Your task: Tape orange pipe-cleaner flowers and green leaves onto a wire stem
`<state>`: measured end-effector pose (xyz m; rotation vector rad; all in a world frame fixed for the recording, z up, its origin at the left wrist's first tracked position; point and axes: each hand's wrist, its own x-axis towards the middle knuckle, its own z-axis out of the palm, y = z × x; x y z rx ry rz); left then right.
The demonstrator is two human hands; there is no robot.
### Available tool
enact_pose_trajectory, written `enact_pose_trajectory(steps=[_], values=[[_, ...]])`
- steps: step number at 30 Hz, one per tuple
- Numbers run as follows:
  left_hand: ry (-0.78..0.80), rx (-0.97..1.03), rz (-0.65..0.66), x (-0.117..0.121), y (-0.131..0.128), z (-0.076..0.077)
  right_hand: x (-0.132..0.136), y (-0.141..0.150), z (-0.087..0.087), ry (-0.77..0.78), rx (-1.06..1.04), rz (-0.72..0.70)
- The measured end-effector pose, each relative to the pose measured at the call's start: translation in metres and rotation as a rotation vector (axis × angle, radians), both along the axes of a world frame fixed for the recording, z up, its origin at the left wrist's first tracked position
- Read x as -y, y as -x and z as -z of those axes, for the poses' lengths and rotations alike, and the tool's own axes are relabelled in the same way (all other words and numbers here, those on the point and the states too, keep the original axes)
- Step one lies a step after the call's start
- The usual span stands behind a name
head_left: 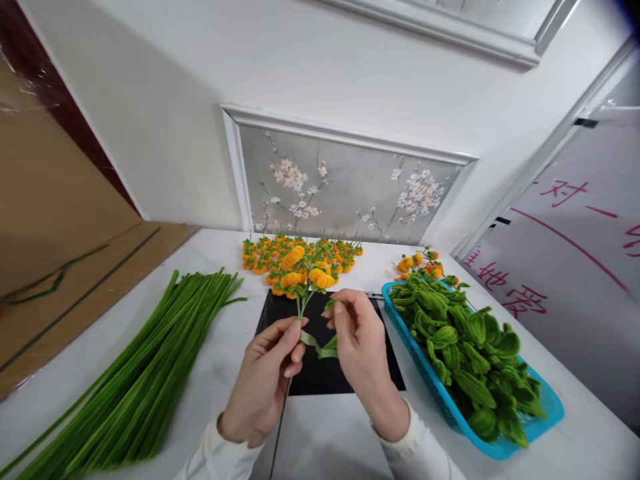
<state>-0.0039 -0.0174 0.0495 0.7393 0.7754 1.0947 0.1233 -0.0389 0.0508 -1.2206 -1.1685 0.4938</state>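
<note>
My left hand (264, 381) pinches the green stem of a small sprig (306, 277) of orange pipe-cleaner fruits, holding it upright over a black mat (367, 373). A thin dark wire runs down from this hand towards me. My right hand (361, 347) is closed on a strip of pale green tape (313, 342) that runs across to the stem just below my left fingertips. A green leaf piece (331, 305) also shows at its fingertips. Both hands hover a little above the white table.
A long bundle of green pipe cleaners (143, 383) lies on the left of the white table (330, 443). A blue basket (543, 407) of green pipe-cleaner leaves sits right. Several finished orange fruits (265, 257) lie along the wall, with a smaller cluster (423, 263) behind the basket.
</note>
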Motion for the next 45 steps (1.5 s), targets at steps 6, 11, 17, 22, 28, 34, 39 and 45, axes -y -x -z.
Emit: enact_pose_trajectory(steps=[6,11,17,22,28,34,39,45], values=[[-0.099,-0.054,-0.050,0.004,-0.002,0.001,0.009,0.007,-0.020,-0.070,0.345,-0.054],[-0.184,-0.116,-0.080,0.007,-0.004,0.004,-0.002,0.015,-0.039,0.055,0.619,0.049],[-0.219,-0.173,-0.092,0.008,-0.004,0.009,-0.004,0.014,-0.038,0.019,0.961,0.051],[-0.247,-0.182,-0.063,0.008,-0.004,0.013,0.003,0.010,-0.035,-0.101,1.126,0.008],[-0.326,-0.260,-0.110,0.007,-0.004,0.014,0.001,0.004,-0.032,-0.082,1.044,0.032],[-0.341,-0.279,-0.111,0.007,-0.004,0.016,0.005,0.008,-0.036,-0.124,1.208,0.121],[-0.380,-0.302,-0.078,0.012,-0.004,0.016,0.011,0.015,-0.045,-0.142,1.314,0.043],[-0.376,-0.297,-0.068,0.014,-0.004,0.013,0.013,0.018,-0.046,-0.159,1.305,0.049]])
